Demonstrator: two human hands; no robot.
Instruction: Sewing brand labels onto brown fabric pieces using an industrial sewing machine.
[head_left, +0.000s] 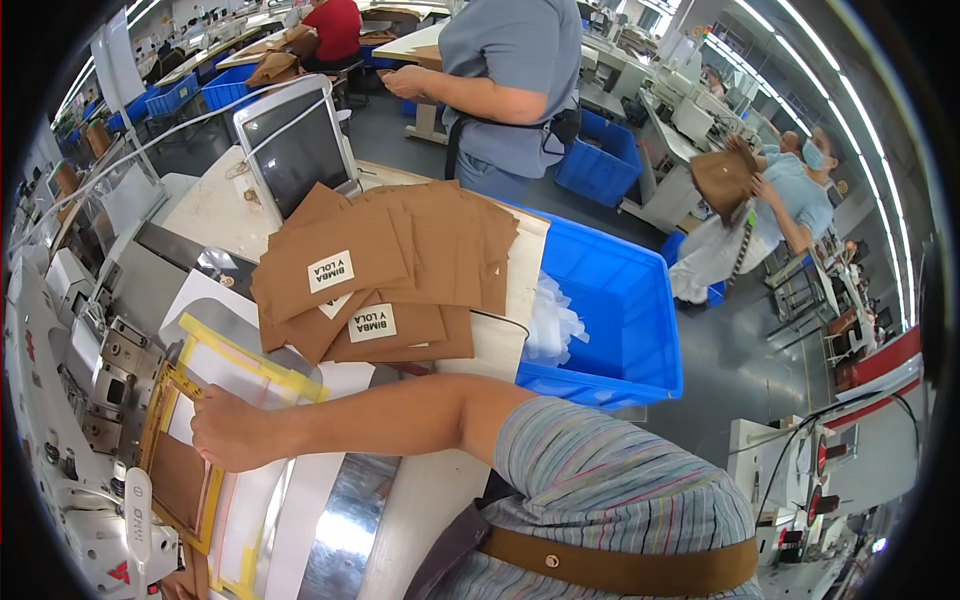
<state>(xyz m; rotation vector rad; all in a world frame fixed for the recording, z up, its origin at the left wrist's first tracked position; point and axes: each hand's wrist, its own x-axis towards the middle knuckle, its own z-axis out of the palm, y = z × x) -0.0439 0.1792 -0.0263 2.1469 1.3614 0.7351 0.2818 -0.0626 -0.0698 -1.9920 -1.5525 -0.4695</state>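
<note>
At the lower left, my right hand (232,428) reaches across with its fingers curled on the edge of a yellow template frame (208,522). A brown piece of material (175,475) lies inside the frame, beside the white-and-metal sewing machine (110,380). Under and beside the frame is a pale board with yellow tape (250,350). A pile of brown pieces with white printed labels (390,240) lies on the table just beyond my arm. My left hand does not show.
A blue bin (640,300) holding white sheets stands right of the pale table (200,210), with a dark screen (285,145) at its back. A person in grey (505,80) stands beyond. Another (805,200) carries brown pieces at right. More machines (830,470) stand at right.
</note>
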